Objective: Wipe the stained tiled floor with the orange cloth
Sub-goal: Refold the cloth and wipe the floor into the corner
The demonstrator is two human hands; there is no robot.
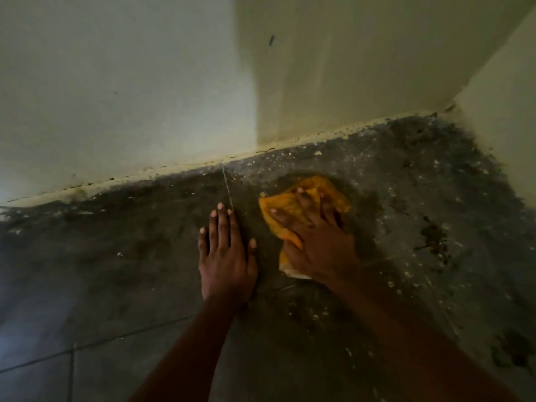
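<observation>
**Fingers flat on the cloth and the tile: hand positions at this step**

Fingers (282,217) of your right hand (316,245) lay extended and spread across the orange cloth (327,192), pressing it flat against the tiled floor (130,271). No finger curled round the fabric; the palm covered the cloth's near portion, and the fabric showed beyond the fingertips and along the left side of the hand. A pale corner of the cloth protruded below the heel of the hand.

Your left hand (227,253) rested palm-down on the bare tile, just beside the cloth and not touching it. Its fingers were straight and held close together, the thumb out to the right, and they held nothing. The fingertips lay against a pale grout line (227,187) running toward the wall.

The cloth sat crumpled on the dark tile, near the cream wall (130,97) and slightly left of the room corner. A damp-looking, browner patch surrounded it.

The floor was grey and heavily marked. White specks were scattered along the base of the wall and to the right of the cloth. A dark blotchy stain (433,237) lay well to the right of your right hand, and another dark patch (512,349) sat near the lower right edge of the view. Both forearms entered from the bottom of the frame.
</observation>
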